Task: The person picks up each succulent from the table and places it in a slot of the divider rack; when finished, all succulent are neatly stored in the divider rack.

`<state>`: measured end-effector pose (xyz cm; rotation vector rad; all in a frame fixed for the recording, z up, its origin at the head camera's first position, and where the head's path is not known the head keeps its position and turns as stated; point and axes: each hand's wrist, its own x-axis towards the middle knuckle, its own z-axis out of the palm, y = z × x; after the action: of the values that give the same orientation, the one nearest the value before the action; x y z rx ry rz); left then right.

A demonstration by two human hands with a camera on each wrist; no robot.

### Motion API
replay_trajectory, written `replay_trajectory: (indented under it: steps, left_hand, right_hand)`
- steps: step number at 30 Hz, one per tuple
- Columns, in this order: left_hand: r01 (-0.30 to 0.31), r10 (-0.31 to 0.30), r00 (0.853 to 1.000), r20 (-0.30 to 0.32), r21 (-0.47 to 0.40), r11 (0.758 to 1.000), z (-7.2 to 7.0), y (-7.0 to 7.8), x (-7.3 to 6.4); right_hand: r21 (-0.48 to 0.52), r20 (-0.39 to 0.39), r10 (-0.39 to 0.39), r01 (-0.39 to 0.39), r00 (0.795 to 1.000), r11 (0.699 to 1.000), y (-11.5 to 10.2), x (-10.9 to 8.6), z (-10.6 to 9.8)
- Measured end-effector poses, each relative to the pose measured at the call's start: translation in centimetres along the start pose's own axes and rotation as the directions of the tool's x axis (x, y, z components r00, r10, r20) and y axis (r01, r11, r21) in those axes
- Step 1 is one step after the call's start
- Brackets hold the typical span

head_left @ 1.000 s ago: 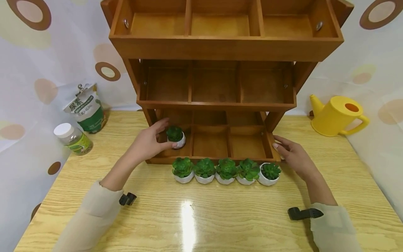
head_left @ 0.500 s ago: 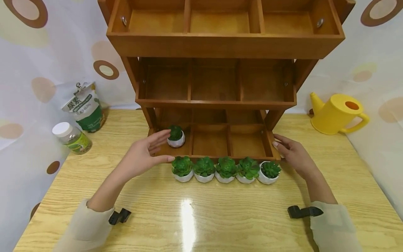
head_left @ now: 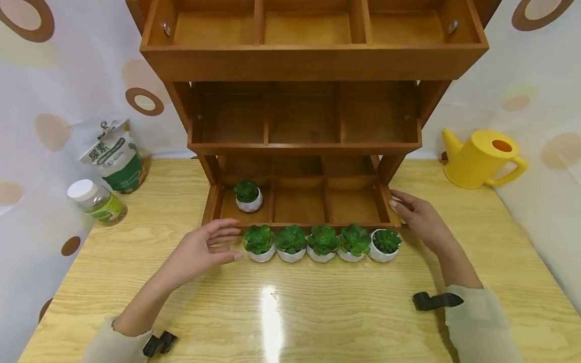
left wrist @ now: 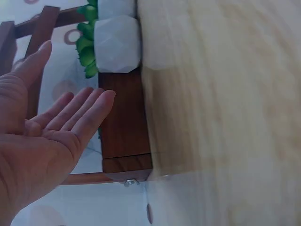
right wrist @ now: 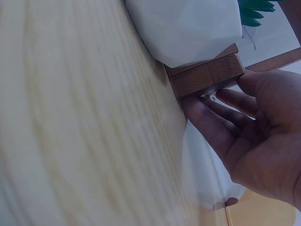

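Observation:
A brown wooden tiered shelf stands at the back of the table. One potted succulent in a white faceted pot sits in its lower left compartment. Along the shelf's front edge runs a row of several more, from the leftmost succulent to a spikier one at the right. My left hand, fingers extended and holding nothing, is just left of the leftmost pot. At the shelf's lower right end, my right hand grips the side board, thumb on its upper edge and fingers against the outside.
A clear jar with a white lid and a clipped green-and-white bag stand at the left. On the right is a yellow watering can. Patterned cloth hangs behind and beside the wooden table.
My left hand has let go of the succulent in the lower left compartment and drawn back toward the front, beside the row. My right hand stays at the shelf's end.

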<state>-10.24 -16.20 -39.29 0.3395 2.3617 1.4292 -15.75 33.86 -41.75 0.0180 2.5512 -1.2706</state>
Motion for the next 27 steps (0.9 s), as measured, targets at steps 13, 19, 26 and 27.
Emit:
replay_trajectory:
  steps: [13, 19, 26, 27]
  left_hand:
    - [0.008, -0.016, 0.995, 0.101, 0.076, 0.997, 0.9, -0.7, 1.3]
    - [0.012, -0.019, 0.990, 0.137, 0.054, 0.998, 1.0, -0.9, 2.2]
    - [-0.004, -0.008, 0.992, 0.129, 0.092, 0.996, 0.7, -0.7, 2.7]
    - [-0.006, -0.006, 0.992, 0.124, 0.100, 0.995, 0.7, -0.6, 2.7]
  right_hand:
    - [-0.011, -0.009, -0.001, 0.001, 1.000, 1.000, 0.0, -0.1, -0.1]
    - [-0.007, -0.004, 0.020, -0.020, 1.000, 1.000, 0.0, -0.2, 0.0]
    - [0.003, -0.003, 0.018, -0.018, 1.000, 1.000, -0.1, -0.1, 0.1]
    - [0.006, -0.004, 0.016, -0.016, 1.000, 1.000, -0.1, 0.0, 0.1]
